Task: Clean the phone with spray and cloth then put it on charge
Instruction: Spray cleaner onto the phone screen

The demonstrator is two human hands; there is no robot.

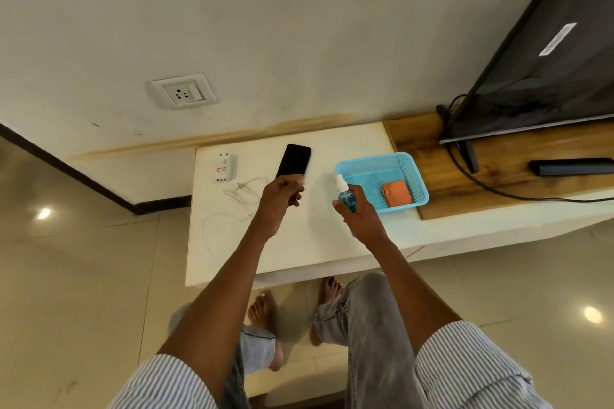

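I have the phone (293, 161) pinched at its near end in my left hand (280, 199), fingers curled round the bottom edge, dark screen up over the white table (299, 242). My right hand (360, 214) is wrapped round the blue spray bottle (346, 197), white nozzle up, just beside the basket (412, 176) where the orange cloth (396, 193) still lies. From this angle I can't quite tell which way the nozzle faces or whether a finger is on the pump.

This looks like the spraying step. To do it well I'd turn the nozzle toward the glass, keep the phone tilted so mist doesn't run into the ports, and give one light press. The charger (224, 167) and cable (239, 206) wait to the left, below the wall socket (183, 94).
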